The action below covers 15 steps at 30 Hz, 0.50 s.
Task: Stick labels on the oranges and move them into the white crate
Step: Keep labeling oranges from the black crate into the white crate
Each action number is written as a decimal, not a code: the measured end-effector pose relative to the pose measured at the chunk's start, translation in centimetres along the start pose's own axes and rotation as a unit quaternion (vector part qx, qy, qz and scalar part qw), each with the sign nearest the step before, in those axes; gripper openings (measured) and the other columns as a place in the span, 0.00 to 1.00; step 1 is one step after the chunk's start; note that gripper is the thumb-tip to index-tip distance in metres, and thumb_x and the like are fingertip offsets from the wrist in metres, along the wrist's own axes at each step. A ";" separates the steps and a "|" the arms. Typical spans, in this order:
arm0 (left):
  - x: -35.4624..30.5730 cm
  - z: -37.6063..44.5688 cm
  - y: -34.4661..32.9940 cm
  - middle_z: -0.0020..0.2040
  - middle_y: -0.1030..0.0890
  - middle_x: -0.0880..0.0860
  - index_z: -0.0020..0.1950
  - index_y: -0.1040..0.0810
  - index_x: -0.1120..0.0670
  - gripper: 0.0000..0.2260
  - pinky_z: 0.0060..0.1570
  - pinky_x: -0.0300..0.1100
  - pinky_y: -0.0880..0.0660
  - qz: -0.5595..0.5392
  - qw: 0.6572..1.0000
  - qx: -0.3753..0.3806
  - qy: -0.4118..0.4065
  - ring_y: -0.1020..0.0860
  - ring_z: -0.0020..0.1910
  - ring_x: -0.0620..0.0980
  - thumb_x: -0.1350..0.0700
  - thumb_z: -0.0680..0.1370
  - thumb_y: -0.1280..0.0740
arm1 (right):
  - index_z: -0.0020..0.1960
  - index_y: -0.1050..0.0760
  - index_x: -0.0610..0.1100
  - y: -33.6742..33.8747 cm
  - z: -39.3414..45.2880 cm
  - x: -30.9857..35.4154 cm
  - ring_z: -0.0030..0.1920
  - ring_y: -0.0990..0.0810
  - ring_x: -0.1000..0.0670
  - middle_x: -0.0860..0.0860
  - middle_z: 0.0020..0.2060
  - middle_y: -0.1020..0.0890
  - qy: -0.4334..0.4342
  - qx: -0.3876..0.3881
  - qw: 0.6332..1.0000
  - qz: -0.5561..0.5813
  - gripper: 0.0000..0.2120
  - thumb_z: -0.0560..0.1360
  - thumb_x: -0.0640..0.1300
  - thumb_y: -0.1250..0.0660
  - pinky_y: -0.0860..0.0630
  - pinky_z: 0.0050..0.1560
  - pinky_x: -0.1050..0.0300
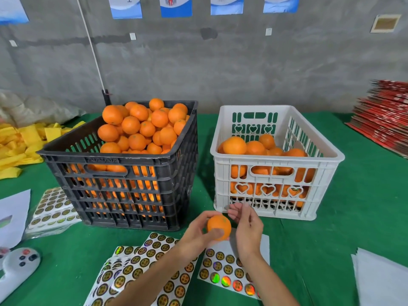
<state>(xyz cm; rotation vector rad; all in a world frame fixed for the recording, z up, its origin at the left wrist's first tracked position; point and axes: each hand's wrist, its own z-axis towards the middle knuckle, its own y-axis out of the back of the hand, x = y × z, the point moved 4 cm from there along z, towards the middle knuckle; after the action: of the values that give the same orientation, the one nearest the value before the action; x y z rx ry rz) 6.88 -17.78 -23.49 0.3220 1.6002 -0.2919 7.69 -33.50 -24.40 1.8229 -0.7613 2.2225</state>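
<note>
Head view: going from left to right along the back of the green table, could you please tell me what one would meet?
Yellow bags → black crate piled with oranges → white crate partly filled with oranges → red stack of flat cartons.

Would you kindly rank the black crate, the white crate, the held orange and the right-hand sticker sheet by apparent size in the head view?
1. Black crate, though the white crate looks close.
2. White crate.
3. Sticker sheet, partly hidden by the right forearm.
4. Orange, held in the left hand.

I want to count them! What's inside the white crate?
Oranges fill the white crate partway, showing through its holes. Those buried underneath are covered, so no exact count.
</note>
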 end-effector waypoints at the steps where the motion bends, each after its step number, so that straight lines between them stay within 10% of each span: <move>1: -0.1 0.0 0.2 0.62 0.21 0.59 0.65 0.23 0.46 0.23 0.64 0.49 0.23 0.038 0.999 -0.003 -0.016 0.20 0.59 0.56 0.50 0.71 0.23 | 0.50 0.18 0.40 0.1 0.1 0.6 0.47 0.15 0.44 0.46 0.43 0.13 0.016 0.004 1.000 -0.010 0.17 0.86 0.46 0.43 0.18 0.51 0.57; 5: 0.0 -0.1 2.5 0.59 0.21 0.51 0.62 0.25 0.38 0.22 0.54 0.36 0.24 0.105 0.993 -0.052 -0.020 0.20 0.54 0.46 0.44 0.70 0.25 | 0.48 0.17 0.53 -0.1 -0.4 2.5 0.45 0.17 0.54 0.52 0.43 0.15 0.077 0.144 0.977 -0.134 0.13 0.85 0.50 0.39 0.21 0.49 0.62; 9: 0.7 -0.6 4.6 0.62 0.23 0.51 0.69 0.29 0.45 0.20 0.52 0.30 0.25 0.116 0.987 -0.101 -0.042 0.21 0.54 0.39 0.50 0.79 0.26 | 0.62 0.22 0.60 -1.2 -2.6 0.5 0.62 0.26 0.64 0.68 0.60 0.23 0.085 0.368 0.828 -0.414 0.19 0.77 0.66 0.36 0.29 0.65 0.61; 15: 1.5 -1.2 4.6 0.61 0.23 0.50 0.70 0.30 0.43 0.24 0.52 0.31 0.25 0.083 0.988 -0.114 -0.060 0.20 0.54 0.39 0.41 0.75 0.30 | 0.73 0.29 0.61 -2.2 -3.5 -1.1 0.67 0.38 0.60 0.65 0.69 0.33 0.174 0.391 0.717 -0.549 0.38 0.70 0.79 0.42 0.39 0.71 0.58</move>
<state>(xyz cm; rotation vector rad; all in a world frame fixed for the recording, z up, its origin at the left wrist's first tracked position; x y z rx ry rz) 7.42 -12.96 -24.92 0.2547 1.4618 0.0000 5.88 -29.77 -25.27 1.2941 1.2330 1.8674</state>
